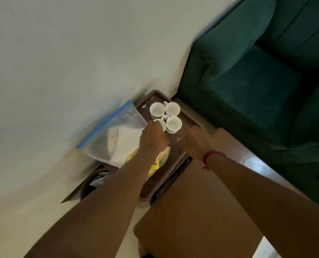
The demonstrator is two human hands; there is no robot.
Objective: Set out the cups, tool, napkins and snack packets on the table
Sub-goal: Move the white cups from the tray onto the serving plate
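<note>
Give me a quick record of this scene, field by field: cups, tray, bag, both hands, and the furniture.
cups: four white cups clustered on the tray
tray: brown tray
bag: clear zip bag with blue seal, white and yellow contents, lying partly on tray
left hand: left hand over the nearest cup, grip unclear
right hand: right hand open, blurred, holding nothing
furniture: green sofa, wooden table

4 white cups [172,109] clustered upright.

White cups [165,116], brown tray [189,119], green sofa [247,75]
</note>
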